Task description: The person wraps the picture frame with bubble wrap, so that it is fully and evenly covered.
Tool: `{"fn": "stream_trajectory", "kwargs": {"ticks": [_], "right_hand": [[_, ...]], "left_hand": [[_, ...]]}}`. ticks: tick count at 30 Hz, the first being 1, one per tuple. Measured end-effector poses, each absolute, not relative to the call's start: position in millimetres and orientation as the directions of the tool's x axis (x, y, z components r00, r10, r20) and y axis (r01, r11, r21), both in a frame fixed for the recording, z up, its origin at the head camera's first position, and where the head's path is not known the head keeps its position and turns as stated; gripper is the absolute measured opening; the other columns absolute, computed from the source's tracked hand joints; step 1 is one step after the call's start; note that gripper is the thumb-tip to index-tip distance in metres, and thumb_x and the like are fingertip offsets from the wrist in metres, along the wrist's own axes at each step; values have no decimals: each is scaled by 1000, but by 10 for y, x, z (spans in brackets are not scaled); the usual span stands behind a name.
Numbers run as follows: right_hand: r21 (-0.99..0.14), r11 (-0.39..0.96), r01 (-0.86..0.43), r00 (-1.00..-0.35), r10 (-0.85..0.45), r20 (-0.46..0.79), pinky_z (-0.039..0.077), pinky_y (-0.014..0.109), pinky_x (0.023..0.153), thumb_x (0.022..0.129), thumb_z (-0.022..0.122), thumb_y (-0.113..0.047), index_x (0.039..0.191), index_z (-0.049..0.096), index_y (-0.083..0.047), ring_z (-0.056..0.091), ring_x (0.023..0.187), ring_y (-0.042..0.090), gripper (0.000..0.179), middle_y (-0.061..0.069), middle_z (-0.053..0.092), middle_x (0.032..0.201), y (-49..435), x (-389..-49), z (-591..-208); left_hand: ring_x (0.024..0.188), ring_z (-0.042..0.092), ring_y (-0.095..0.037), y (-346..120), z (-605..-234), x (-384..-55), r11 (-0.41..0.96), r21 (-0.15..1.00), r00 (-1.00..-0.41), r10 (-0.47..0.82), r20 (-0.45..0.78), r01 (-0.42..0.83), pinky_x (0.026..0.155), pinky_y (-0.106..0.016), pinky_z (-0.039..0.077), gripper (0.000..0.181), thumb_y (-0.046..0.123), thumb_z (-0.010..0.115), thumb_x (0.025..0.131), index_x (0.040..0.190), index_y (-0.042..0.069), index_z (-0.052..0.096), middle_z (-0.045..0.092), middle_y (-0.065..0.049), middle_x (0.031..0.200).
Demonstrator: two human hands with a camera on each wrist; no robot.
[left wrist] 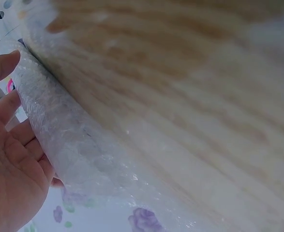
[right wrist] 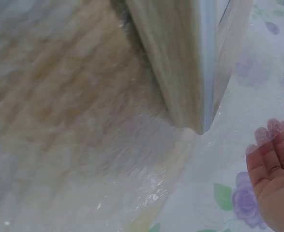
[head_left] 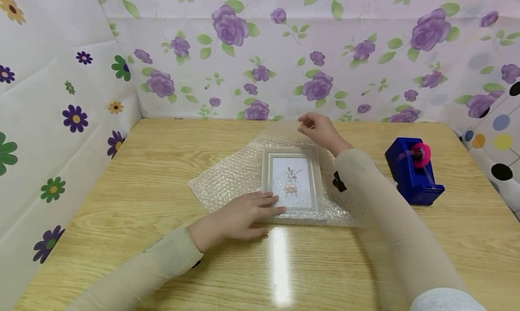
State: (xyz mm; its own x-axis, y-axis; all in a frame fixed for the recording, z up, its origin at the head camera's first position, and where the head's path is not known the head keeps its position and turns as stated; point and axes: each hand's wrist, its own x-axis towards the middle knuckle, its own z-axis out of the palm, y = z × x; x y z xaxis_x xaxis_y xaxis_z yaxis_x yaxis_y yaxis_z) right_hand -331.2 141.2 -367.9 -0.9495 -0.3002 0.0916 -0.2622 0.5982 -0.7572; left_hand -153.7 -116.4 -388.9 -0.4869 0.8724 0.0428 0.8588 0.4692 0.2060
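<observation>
So the corner of a light wood-grain frame with a pale grey-white edge strip [right wrist: 173,58] pokes down from the top, tip pointing at the bottom of the shot. Clear, crinkly bubble wrap [right wrist: 146,176] spreads around and below it, kinda shiny in spots. Over on the right edge there's the right hand [right wrist: 275,179], palm showing, fingers bent, pinching the plastic, with clear film over the fingertips [right wrist: 261,137]. Left side's a blurry brown tabletop [right wrist: 74,67], and behind the hand hangs a white flowery sheet [right wrist: 195,203], purple blooms, green leaves.
</observation>
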Motion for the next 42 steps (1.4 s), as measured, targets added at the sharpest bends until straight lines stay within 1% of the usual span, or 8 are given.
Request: {"fn": "stream_trajectory", "kwargs": {"ticks": [5,12,16,19,21,28,37,42], "right_hand": [[-731,609,-308,-937,-326,124,50,40,87,92,61,-9,118,59,4,57,98,30,30,20,61,107,1356,-3303,-3636],[-664,630,-403,-906,-375,194,50,42,88,91,62,-6,105,66,7,58,92,30,19,21,62,100,1305,-3303,-3599],[-643,646,-413,-902,-386,192,51,42,88,92,61,-7,100,66,5,60,95,30,16,20,63,102,1305,-3291,-3576],[-650,642,-406,-902,-394,173,52,42,90,93,58,-7,101,65,5,61,101,32,16,21,64,106,1313,-3279,-3555],[-655,637,-406,-901,-398,172,52,42,91,94,57,-7,101,64,5,61,101,32,16,22,64,106,1322,-3266,-3546],[-603,638,-479,-868,-447,215,53,42,84,93,57,-6,101,65,3,63,91,30,14,19,67,98,1383,-3172,-3523],[-547,653,-524,-840,-502,206,54,42,84,94,57,-5,111,68,1,65,94,29,21,18,69,107,1458,-3008,-3520],[-508,641,-576,-806,-548,223,55,42,85,92,60,-4,110,70,0,67,98,29,21,16,70,109,1470,-2885,-3564]], "left_hand": [[134,42,-32,-1166,-3901,-1538,468,204,-486,873,44,860,112,-45,32,56,31,63,88,140,15,49,47,-17,142],[135,41,-30,-1168,-3927,-1560,478,215,-497,867,39,852,113,-43,32,55,32,63,89,140,17,49,47,-15,143],[135,41,-30,-1160,-3924,-1559,479,224,-499,866,37,849,113,-43,31,55,31,63,89,140,16,49,47,-15,143],[135,40,-30,-1159,-3918,-1554,481,237,-502,864,32,844,113,-43,31,55,30,64,88,140,16,49,46,-16,143],[135,40,-30,-1158,-3915,-1553,481,242,-502,864,32,843,113,-44,31,55,29,64,88,140,16,49,46,-16,143],[135,40,-32,-1157,-3913,-1548,484,242,-505,862,34,841,112,-45,32,56,29,64,88,140,16,49,46,-16,143],[135,39,-33,-1153,-3912,-1539,488,270,-515,857,34,830,112,-46,32,55,27,64,88,139,15,50,45,-17,143],[135,39,-33,-1150,-3901,-1529,498,273,-524,852,27,823,112,-46,33,54,27,64,88,139,15,50,46,-17,143]]}}
